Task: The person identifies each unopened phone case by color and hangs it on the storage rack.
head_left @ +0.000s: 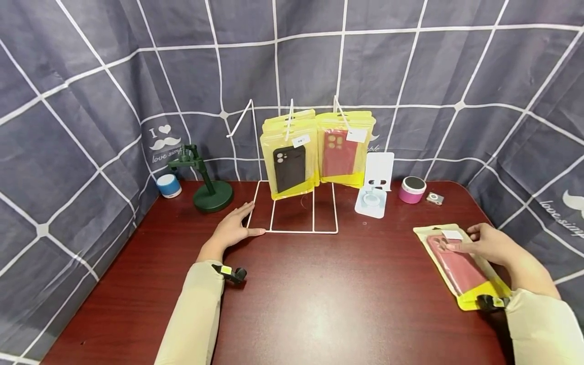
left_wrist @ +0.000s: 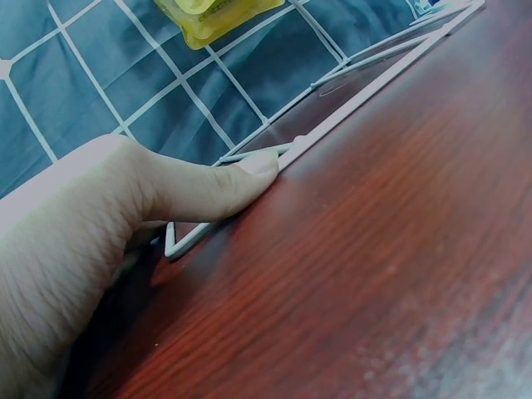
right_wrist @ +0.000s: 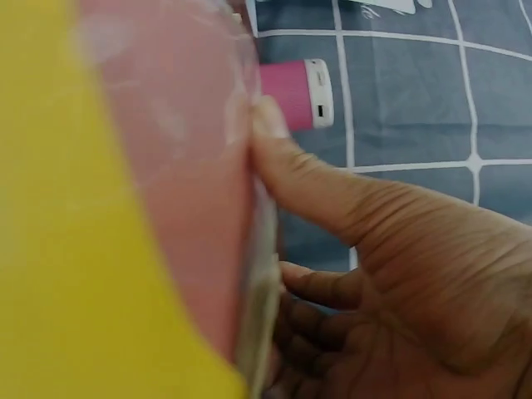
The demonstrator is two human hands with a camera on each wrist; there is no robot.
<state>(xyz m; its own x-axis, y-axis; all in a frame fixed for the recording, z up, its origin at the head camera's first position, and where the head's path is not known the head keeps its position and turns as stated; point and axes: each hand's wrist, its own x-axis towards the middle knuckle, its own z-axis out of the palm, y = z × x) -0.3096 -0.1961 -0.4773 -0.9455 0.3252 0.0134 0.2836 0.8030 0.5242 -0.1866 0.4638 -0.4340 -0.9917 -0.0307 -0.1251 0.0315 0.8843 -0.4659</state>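
Left hand (head_left: pixel 232 228) flat against wire rack (head_left: pixel 298 213) edge, right hand (head_left: pixel 490 243) pinching packaged case (head_left: pixel 461 266) near table edge

Dark red wooden table (head_left: pixel 319 294), white wire rack (head_left: pixel 296 213), green stand (head_left: pixel 212 195), blue speaker (head_left: pixel 169 185), pink speaker (head_left: pixel 412 190), yellow phone-case packet (head_left: pixel 461 266)

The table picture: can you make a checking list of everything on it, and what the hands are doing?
Surface: dark red wooden table.
Job's things: yellow packet with red phone case lying flat at right; white wire rack with hanging yellow packets.
Clutter: green stand, blue speaker, pink speaker, white card holder, small silver gadget.
Hands: left hand flat, touching the rack's base; right hand pinches the packet's edge.
Cables: nothing seen.
Surroundings: grey checked cloth all round.
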